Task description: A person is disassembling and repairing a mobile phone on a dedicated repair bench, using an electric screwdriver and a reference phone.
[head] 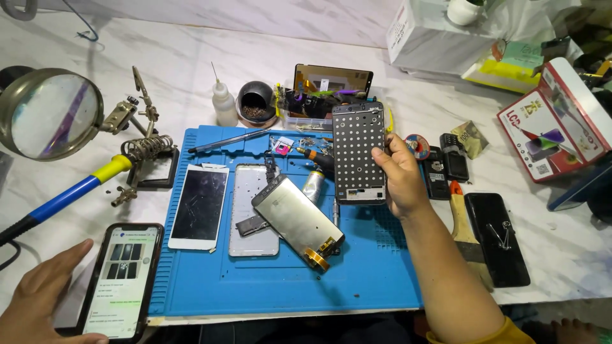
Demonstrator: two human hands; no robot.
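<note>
Mat centre: a phone (199, 207), a back cover (245, 191) and a screen panel (298, 220) are lying side by side on the work mat (287, 286).
Mat right edge: the right hand (401, 178) is holding a phone frame (359, 153) upright.
Counter left: the left hand (35, 299) is resting beside a smartphone (121, 280), before the magnifier (51, 113).
Counter right: a brush (464, 229) is lying left of a dark phone (497, 239).
</note>
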